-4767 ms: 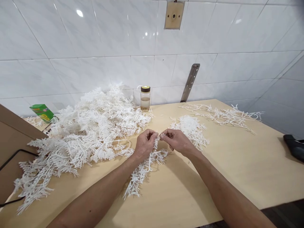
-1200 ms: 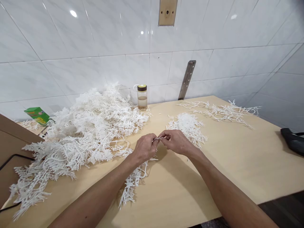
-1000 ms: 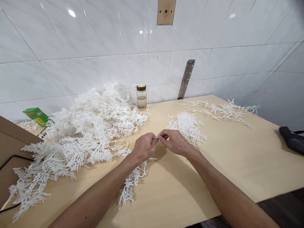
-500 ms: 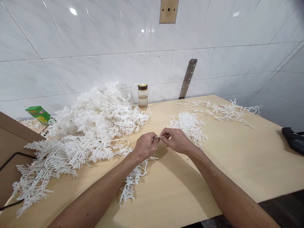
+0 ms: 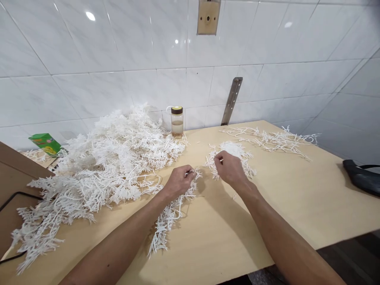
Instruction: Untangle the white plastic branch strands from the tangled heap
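Observation:
My left hand (image 5: pixel 179 180) is closed on a white branching sprig (image 5: pixel 169 221), which looks like artificial plastic foliage; its feathery tips poke out past the thumb and its stem trails down across the table. My right hand (image 5: pixel 230 168) hovers at the small pile of white clippings (image 5: pixel 234 148), its fingers curled together. Whatever lies between those fingers is hidden. To the left rises a large heap of the same white foliage (image 5: pixel 118 154).
Bare white stems (image 5: pixel 273 140) lie at the back right of the table (image 5: pixel 285 206). A water bottle (image 5: pixel 177 122) stands by the tiled wall. On the left are a green box (image 5: pixel 46 143) and a brown board (image 5: pixel 20 170); a black object (image 5: pixel 360 176) sits at the right edge.
My hands were together at the sprig's stem. My right hand has pulled away to the right, over the small pile, while my left hand keeps its grip.

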Tool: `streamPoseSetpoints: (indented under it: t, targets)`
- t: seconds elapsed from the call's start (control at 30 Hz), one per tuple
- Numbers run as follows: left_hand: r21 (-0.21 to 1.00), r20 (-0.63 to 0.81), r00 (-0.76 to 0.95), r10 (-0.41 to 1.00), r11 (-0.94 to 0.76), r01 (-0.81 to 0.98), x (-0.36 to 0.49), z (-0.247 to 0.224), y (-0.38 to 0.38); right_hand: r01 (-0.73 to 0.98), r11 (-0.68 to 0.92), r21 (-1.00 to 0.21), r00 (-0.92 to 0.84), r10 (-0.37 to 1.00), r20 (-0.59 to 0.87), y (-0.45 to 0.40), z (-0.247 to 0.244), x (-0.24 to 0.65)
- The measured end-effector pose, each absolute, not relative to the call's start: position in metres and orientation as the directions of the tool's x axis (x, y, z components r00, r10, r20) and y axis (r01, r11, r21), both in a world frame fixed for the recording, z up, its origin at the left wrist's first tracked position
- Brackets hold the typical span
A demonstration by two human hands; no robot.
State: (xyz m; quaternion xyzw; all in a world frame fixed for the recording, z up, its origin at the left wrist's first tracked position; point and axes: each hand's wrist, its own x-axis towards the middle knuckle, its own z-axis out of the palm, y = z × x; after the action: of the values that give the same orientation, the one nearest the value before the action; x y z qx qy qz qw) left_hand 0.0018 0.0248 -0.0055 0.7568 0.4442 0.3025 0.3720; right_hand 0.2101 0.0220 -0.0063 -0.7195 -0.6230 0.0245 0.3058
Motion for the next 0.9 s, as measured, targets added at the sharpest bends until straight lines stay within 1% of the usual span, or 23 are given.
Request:
streamPoseSetpoints:
  t: [0.03, 0.1, 0.17, 0.2, 0.27, 0.33, 0.37, 0.43, 0.53, 0.6, 0.77, 0.83, 0.9]
  targets:
    - [0.837, 0.14, 0.411, 0.901, -0.33, 0.437, 0.001, -0.005, 0.025, 0.87, -0.065, -0.489, 0.27, 0.892, 0.361, 0.022, -0.004, 0.218]
    - [0.842, 0.156, 0.395, 0.905, -0.331, 0.426, 0.001, -0.005, 0.026, 0.857, -0.087, -0.508, 0.313, 0.871, 0.379, 0.022, 0.0, 0.227]
    - [0.836, 0.163, 0.388, 0.907, -0.335, 0.433, 0.002, -0.006, 0.026, 0.837, -0.065, -0.544, 0.299, 0.886, 0.354, 0.019, 0.003, 0.227]
    - [0.829, 0.167, 0.389, 0.906, -0.343, 0.442, 0.002, -0.006, 0.026, 0.812, -0.039, -0.583, 0.269, 0.91, 0.315, 0.017, 0.005, 0.223]
    - [0.806, 0.182, 0.394, 0.901, -0.366, 0.466, 0.003, -0.008, 0.027, 0.717, 0.034, -0.696, 0.149, 0.968, 0.2, 0.013, 0.006, 0.211]
    - [0.774, 0.198, 0.401, 0.894, -0.394, 0.496, 0.003, -0.011, 0.029, 0.594, 0.093, -0.799, -0.031, 0.995, 0.093, 0.009, 0.005, 0.198]
    - [0.755, 0.205, 0.405, 0.891, -0.408, 0.513, 0.003, -0.013, 0.029, 0.547, 0.109, -0.83, -0.107, 0.992, 0.06, 0.008, 0.004, 0.192]
    - [0.718, 0.219, 0.411, 0.885, -0.431, 0.547, 0.004, -0.015, 0.031, 0.507, 0.117, -0.854, -0.183, 0.983, 0.026, 0.007, 0.001, 0.184]
    - [0.683, 0.226, 0.405, 0.886, -0.44, 0.582, 0.004, -0.016, 0.031, 0.53, 0.1, -0.842, -0.156, 0.988, 0.019, 0.008, -0.002, 0.179]
    - [0.693, 0.217, 0.389, 0.895, -0.422, 0.585, 0.005, -0.016, 0.031, 0.574, 0.097, -0.813, -0.116, 0.993, 0.037, 0.008, -0.001, 0.179]
    - [0.732, 0.191, 0.348, 0.918, -0.369, 0.572, 0.006, -0.014, 0.032, 0.736, 0.162, -0.658, -0.076, 0.985, 0.158, 0.005, 0.002, 0.173]
    - [0.714, 0.201, 0.336, 0.92, -0.372, 0.592, 0.006, -0.014, 0.031, 0.782, 0.173, -0.598, -0.063, 0.978, 0.201, 0.004, 0.001, 0.17]
    - [0.678, 0.213, 0.342, 0.915, -0.391, 0.623, 0.006, -0.015, 0.03, 0.818, 0.162, -0.551, -0.051, 0.976, 0.211, 0.004, 0.0, 0.167]
